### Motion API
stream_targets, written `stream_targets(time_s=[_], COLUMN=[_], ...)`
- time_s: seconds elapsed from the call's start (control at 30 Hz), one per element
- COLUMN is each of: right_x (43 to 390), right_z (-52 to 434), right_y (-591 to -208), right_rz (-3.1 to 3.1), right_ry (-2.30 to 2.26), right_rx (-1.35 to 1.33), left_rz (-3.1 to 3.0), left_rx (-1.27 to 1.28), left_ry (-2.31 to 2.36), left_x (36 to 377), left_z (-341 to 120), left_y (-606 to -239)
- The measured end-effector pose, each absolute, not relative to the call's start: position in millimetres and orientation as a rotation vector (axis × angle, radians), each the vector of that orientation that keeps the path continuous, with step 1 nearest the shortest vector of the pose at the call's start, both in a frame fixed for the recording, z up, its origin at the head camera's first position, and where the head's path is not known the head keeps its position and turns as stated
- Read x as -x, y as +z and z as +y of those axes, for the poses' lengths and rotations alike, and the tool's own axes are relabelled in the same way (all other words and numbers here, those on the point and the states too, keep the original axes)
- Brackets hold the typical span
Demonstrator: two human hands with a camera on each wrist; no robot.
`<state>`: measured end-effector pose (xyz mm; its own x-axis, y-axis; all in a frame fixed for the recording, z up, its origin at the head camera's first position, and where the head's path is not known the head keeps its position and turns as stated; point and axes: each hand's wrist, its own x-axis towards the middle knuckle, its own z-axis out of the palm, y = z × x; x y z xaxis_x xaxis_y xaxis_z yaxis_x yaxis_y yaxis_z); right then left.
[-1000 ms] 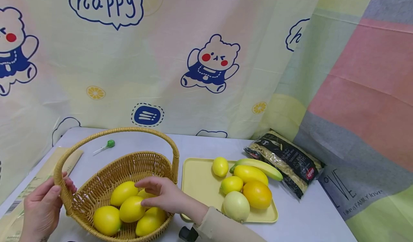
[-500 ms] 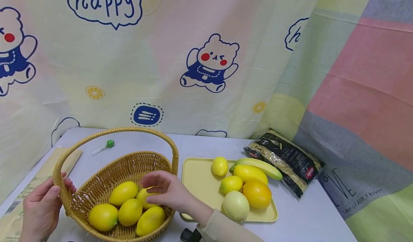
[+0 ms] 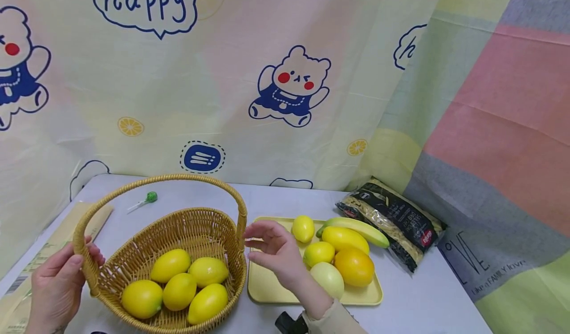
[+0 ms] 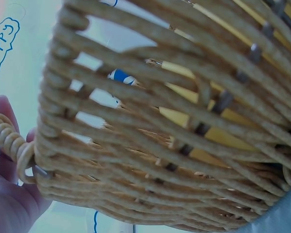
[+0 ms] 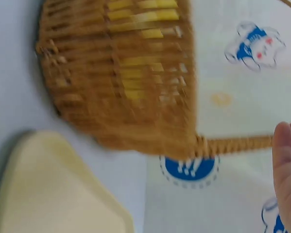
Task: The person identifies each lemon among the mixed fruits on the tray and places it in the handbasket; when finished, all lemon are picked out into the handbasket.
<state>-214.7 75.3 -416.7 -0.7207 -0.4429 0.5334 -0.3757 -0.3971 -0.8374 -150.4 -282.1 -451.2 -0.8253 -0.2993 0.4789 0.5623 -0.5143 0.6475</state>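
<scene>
Basket point(image 3: 196, 230) steady, lower left of frame

My left hand point(image 3: 55, 287) grips the stiff wicker handle point(image 3: 84, 260); right hand point(image 3: 276, 252) hangs empty, fingers loose, over the tray point(image 3: 267, 287). Lemons point(image 3: 178, 287) look light, smooth, probably slippery.

The right wrist view is blurred. A woven wicker basket point(image 5: 121, 73) fills the upper left, yellow showing through gaps in its wall. Its handle point(image 5: 237, 143) runs rightward from the lower rim. A pale yellow tray point(image 5: 48, 194) occupies the lower left corner, apart from the basket. Fingertips of the right hand point(image 5: 288, 179) show at the right edge, empty. Printed cloth point(image 5: 223, 97) hangs behind.
</scene>
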Motion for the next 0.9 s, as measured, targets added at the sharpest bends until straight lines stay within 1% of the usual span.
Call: stream_targets(time_s=[0.07, 0.2, 0.37, 0.53, 0.7, 0.9], right_x=[217, 223, 236, 261, 284, 298], right_z=[83, 93, 97, 102, 109, 107], right_y=[-415, -412, -413, -423, -435, -442], right_rz=[1.779, 1.988, 2.225, 2.509, 2.483, 2.411], right_ry=[-2.373, -2.454, -2.528, -2.513, -2.585, -2.606], right_rx=[1.092, 0.828, 0.434, -0.023, -0.322, -0.627], left_rz=[-1.152, -1.161, -1.174, -1.175, -1.158, -1.204], left_rx=[0.427, 0.408, 0.371, 0.373, 0.411, 0.322], left_ry=[-2.329, -2.327, -2.323, -2.33, -2.342, -2.315], left_x=[151, 152, 152, 151, 151, 150], left_z=[-282, -281, -280, -280, -281, -280], left_y=[-451, -450, -450, -449, -450, -449])
